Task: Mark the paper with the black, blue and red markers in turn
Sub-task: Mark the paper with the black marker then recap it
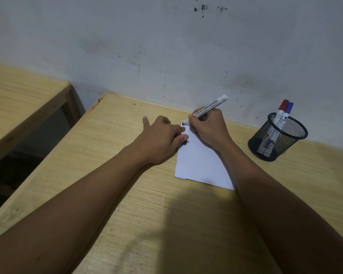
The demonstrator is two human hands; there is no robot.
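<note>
Dim, soft light — shadow over the near table (166, 224), edges warped.

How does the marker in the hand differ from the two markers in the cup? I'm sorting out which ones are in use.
The marker in the right hand is uncapped, its tip at the paper; the red marker and blue marker are capped. The held one slants over the sheet; the other two stand nearly upright in the mesh cup. All three have white barrels with print.

Stained grey wall (166, 46); wooden desk (117, 155); second wooden table (18, 99) left.
</note>
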